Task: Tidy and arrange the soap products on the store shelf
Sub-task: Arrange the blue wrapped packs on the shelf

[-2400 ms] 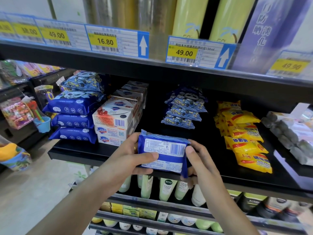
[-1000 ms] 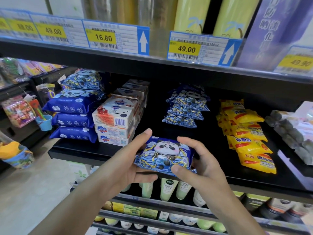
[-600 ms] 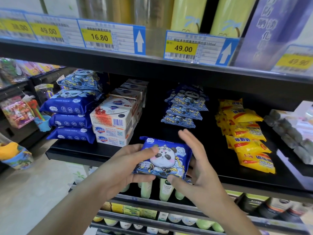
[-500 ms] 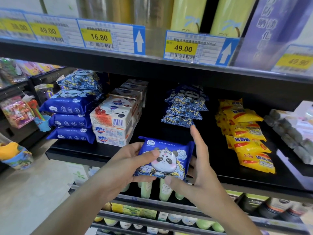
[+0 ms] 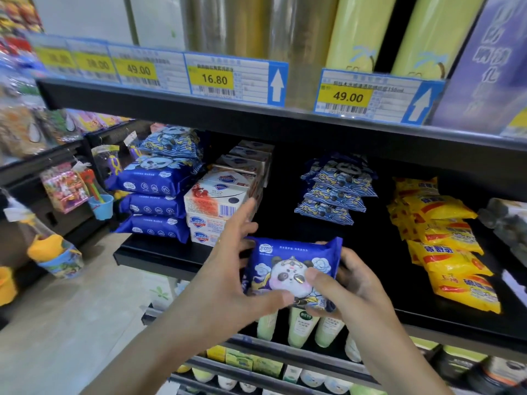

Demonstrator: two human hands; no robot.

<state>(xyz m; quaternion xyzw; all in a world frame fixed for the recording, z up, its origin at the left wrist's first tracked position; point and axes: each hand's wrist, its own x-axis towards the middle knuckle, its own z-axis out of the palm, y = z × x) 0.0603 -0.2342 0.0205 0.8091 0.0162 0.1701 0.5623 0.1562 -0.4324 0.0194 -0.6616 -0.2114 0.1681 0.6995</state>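
The blue panda pack (image 5: 291, 273) now faces me, turned from its barcode side. My left hand (image 5: 228, 283) and right hand (image 5: 350, 286) grip it, fingers curled round its edges, before the black shelf (image 5: 159, 256).

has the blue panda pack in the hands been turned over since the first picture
Yes. The panda pack, gripped by the left hand and right hand, now shows its panda front instead of its barcode back, still before the shelf edge.
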